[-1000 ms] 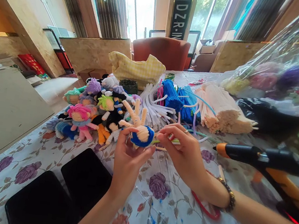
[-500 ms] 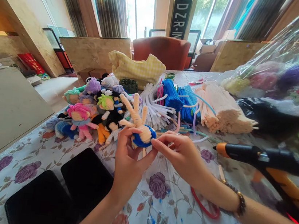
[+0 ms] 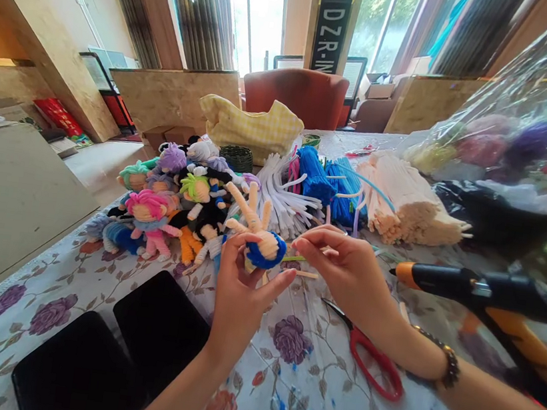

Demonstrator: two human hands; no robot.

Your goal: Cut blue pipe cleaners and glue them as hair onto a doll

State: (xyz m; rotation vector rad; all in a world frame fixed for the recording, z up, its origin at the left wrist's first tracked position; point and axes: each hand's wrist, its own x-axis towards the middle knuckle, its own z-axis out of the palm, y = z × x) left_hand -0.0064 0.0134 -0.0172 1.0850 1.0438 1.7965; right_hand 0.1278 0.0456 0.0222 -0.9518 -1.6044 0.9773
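Note:
My left hand (image 3: 245,289) grips a small doll (image 3: 263,249) of cream pipe cleaner, with blue fuzzy strands around its head and its pale limbs pointing up and away from me. To its right, my right hand (image 3: 346,262) is apart from the doll, thumb and fingertips pinched together; whatever is between them is too small to name. Beneath that hand, red-handled scissors (image 3: 376,366) lie on the flowered tablecloth (image 3: 279,394). A glue gun (image 3: 475,283), black and orange, stands at the right with its nozzle towards my right wrist.
Finished-looking dolls (image 3: 146,212) are heaped at the left. Behind the doll lie white pipe cleaners (image 3: 284,196), blue bundles (image 3: 315,173) and cream bundles (image 3: 409,203). Two black flat devices (image 3: 157,324) rest at the front left. A clear plastic bag (image 3: 509,135) bulges at the right.
My right hand has drawn back to the right, off the doll's head, uncovering more of the scissors. My left hand with the doll has shifted slightly right and down.

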